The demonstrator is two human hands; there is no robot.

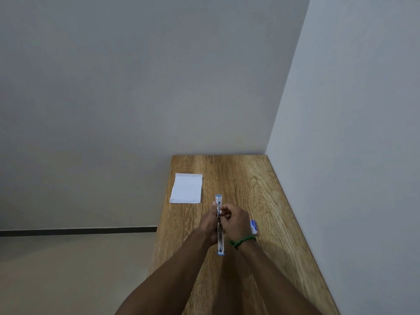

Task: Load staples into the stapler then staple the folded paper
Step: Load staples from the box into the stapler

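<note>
A blue and silver stapler (220, 243) lies swung fully open along the middle of the wooden table (256, 192), one blue end pointing away from me and the other toward me. My left hand (210, 223) grips its left side at the hinge. My right hand (235, 220), with a green band at the wrist, has its fingers pinched over the stapler's middle; whether it holds staples is hidden. The folded white paper (186, 188) lies flat at the table's left edge, beyond my hands. A small white and blue staple box (254, 226) rests just right of my right hand.
The table stands in a corner, with a grey wall (352, 133) along its right side and another behind its far end. Its left edge drops to the floor (68, 269). Bare wood lies beyond the stapler and near me.
</note>
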